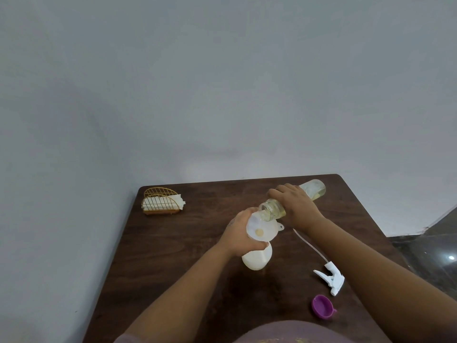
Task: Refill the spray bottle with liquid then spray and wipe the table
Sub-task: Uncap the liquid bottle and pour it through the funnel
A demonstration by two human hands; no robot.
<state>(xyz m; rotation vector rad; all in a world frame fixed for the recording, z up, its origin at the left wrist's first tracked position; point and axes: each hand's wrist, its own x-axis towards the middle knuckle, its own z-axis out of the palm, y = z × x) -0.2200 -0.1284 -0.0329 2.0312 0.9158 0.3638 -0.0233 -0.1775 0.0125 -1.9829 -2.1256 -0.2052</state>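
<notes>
Near right on the table (173, 268): 1 purple cap (322, 306), then the white trigger sprayer (330, 280) with its dip tube. At centre stands the white translucent spray bottle (257, 258), a funnel (262, 227) in its neck. The left hand (238, 235) grips the neck, fingers curled. The right hand (294, 206) grips a tilted clear bottle (274, 209) of yellowish liquid, mouth over the funnel. Far left: 1 wire napkin holder (162, 203).
</notes>
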